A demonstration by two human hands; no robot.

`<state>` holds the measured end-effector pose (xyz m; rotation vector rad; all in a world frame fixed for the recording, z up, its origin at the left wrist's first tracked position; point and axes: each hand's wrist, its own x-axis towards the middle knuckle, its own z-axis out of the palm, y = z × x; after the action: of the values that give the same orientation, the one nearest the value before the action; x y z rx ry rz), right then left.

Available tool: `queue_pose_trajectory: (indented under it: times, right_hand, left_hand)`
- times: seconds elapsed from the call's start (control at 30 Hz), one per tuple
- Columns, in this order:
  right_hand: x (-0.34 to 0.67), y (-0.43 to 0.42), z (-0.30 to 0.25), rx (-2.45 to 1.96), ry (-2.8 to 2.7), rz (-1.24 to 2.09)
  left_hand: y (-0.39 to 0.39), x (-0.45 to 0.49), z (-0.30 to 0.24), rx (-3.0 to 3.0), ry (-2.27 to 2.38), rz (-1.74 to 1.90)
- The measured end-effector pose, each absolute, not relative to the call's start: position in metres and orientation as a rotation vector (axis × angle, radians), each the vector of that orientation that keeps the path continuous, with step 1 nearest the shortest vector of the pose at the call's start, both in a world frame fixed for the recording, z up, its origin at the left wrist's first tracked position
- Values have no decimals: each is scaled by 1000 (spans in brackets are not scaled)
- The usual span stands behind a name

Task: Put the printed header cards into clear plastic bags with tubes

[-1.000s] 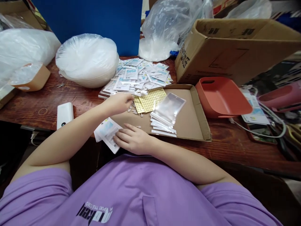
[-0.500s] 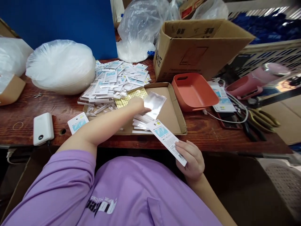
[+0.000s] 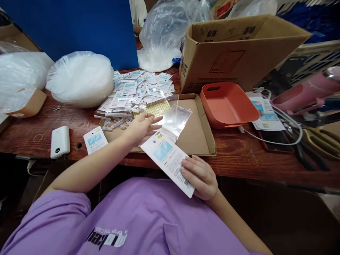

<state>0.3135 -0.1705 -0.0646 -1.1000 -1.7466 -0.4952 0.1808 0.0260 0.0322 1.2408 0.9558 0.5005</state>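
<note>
My right hand (image 3: 200,177) grips a white printed card (image 3: 170,161) by its lower end, above the table's front edge. The card has a light-blue picture and a hang hole, and its upper end points away to the left. My left hand (image 3: 145,128) is just beyond the card, with fingers apart and nothing visible held in them. Clear plastic bags (image 3: 176,122) lie right beside its fingertips, in a shallow cardboard tray (image 3: 209,141). A yellow dotted sheet (image 3: 158,107) lies behind the left hand, next to small clear plastic pieces (image 3: 117,124).
A heap of packed cards (image 3: 143,86) lies behind the tray. To its right stand an orange bin (image 3: 230,106) and a large carton (image 3: 239,53). On the left are a bag-covered bowl (image 3: 81,79), a white power bank (image 3: 60,141) and a single card (image 3: 95,140). Scissors (image 3: 322,140) lie far right.
My left hand has drawn back left from the clear bags, and its fingers have spread. My right hand has brought the card leftward, turning its printed face more toward me. The view has shifted slightly.
</note>
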Motion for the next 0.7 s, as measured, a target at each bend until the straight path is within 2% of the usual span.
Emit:
queue_pose_trajectory:
  times: [0.1, 0.23, 0.7]
  right_hand:
    - [305, -160, -55, -954, -1848, -457]
    - [302, -155, -51, -883, -1907, -400]
    - [299, -151, -51, -1011, -1931, -452]
  left_hand:
    - [5, 160, 37, 801, 882, 599]
    - [-8, 139, 38, 553, 811, 680]
    - [-14, 120, 36, 513, 757, 787]
